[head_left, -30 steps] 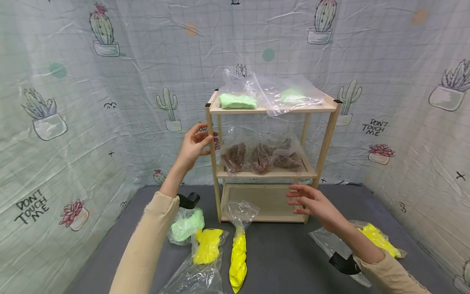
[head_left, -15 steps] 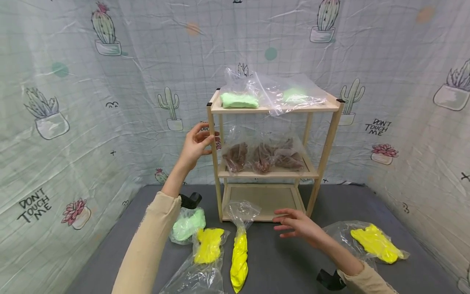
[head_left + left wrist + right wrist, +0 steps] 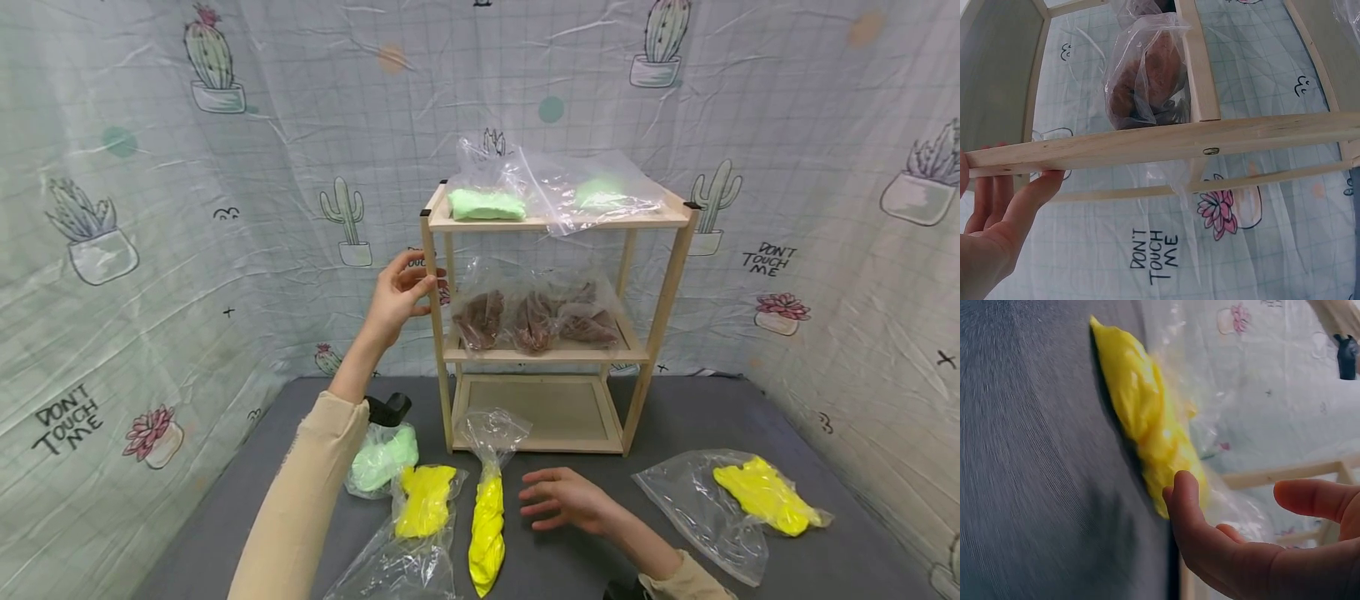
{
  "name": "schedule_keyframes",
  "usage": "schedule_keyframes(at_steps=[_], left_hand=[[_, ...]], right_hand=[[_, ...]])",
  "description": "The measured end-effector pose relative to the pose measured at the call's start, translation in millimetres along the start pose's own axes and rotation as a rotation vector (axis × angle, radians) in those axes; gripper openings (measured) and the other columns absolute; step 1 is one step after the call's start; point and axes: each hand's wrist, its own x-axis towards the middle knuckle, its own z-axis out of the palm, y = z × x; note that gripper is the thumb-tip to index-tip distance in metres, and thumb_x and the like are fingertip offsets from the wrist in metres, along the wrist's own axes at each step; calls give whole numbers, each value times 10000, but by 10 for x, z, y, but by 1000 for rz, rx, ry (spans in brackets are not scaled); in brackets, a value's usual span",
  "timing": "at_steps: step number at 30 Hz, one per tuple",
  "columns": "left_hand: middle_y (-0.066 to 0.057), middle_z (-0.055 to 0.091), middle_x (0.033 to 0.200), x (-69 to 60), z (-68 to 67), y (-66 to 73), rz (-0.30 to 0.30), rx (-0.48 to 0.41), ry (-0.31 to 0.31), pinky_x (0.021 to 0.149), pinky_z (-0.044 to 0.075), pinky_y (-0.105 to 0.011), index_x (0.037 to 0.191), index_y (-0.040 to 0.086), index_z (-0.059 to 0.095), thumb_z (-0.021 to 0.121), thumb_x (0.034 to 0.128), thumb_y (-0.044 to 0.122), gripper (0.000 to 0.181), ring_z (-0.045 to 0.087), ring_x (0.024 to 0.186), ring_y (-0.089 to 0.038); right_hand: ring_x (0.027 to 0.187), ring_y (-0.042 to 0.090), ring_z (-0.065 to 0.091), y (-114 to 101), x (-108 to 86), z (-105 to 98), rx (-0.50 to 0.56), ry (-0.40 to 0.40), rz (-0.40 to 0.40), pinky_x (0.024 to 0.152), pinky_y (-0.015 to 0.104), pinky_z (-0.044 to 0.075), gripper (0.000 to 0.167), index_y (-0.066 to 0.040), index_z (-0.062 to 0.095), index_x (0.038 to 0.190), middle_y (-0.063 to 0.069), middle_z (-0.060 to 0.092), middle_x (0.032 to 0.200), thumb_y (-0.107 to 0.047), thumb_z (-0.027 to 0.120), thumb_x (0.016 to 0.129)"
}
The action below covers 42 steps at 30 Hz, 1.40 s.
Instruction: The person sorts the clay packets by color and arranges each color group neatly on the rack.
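My left hand [image 3: 396,298] holds the front left post [image 3: 1116,147] of a three-tier wooden shelf [image 3: 547,357], its fingers around the wood. Over the grey table, my right hand [image 3: 570,502] is held with fingers spread a little and nothing between them. Just left of it lies a long, twisted clear bag of something bright yellow [image 3: 487,525], its loose plastic end against the shelf's front edge. In the right wrist view the fingertips [image 3: 1186,484] overlap this yellow bag's near end; whether they touch it I cannot tell.
Left of the twisted bag lie another yellow bag [image 3: 423,504] and a pale green bag [image 3: 384,458]. A yellow bag [image 3: 765,496] rests at right. Brown-filled bags [image 3: 532,321] sit on the middle tier, green-filled bags [image 3: 487,205] on top. Printed cloth [image 3: 285,108] surrounds the table.
My right hand has moved left and toward me, from before the shelf's lower right to beside the twisted yellow bag. My left hand stays on the post.
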Motion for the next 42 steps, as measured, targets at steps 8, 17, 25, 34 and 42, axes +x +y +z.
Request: schedule_keyframes(at_steps=[8, 17, 25, 34, 42], left_hand=[[-202, 547, 1174, 10, 14, 14, -4, 6, -2, 711, 526, -391, 1280, 93, 421, 522, 902, 151, 395, 599, 861, -40], [-86, 586, 1081, 2, 13, 40, -21, 5, 14, 678, 527, -331, 1275, 97, 420, 509, 907, 121, 380, 601, 886, -79], [-123, 588, 1107, 9, 11, 31, -18, 4, 20, 674, 523, -346, 1260, 95, 436, 512, 905, 117, 364, 595, 999, -238], [-65, 599, 1061, 3, 22, 28, -22, 0, 20, 657, 523, -324, 1257, 98, 438, 512, 904, 116, 361, 604, 920, -130], [-149, 549, 1132, -6, 22, 32, -31, 16, 30, 713, 519, -397, 1263, 102, 430, 507, 907, 115, 365, 563, 1034, -289]], right_hand=[[936, 272, 617, 84, 201, 155, 9, 20, 44, 753, 423, 511, 527, 118, 342, 1292, 215, 560, 1131, -161, 523, 883], [814, 201, 621, 115, 349, 269, -73, 107, 57, 666, 384, 523, 533, 110, 375, 1257, 190, 570, 1061, -179, 567, 853], [723, 137, 611, 153, 414, 326, -148, 148, 78, 588, 279, 508, 530, 111, 462, 1210, 92, 632, 930, -228, 606, 829], [682, 124, 581, 158, 437, 387, -257, 185, 104, 581, 270, 501, 455, 65, 566, 1116, 62, 638, 888, -272, 635, 818], [628, 97, 581, 153, 433, 418, -265, 194, 78, 553, 257, 501, 375, 48, 577, 1051, 49, 635, 837, -237, 631, 814]])
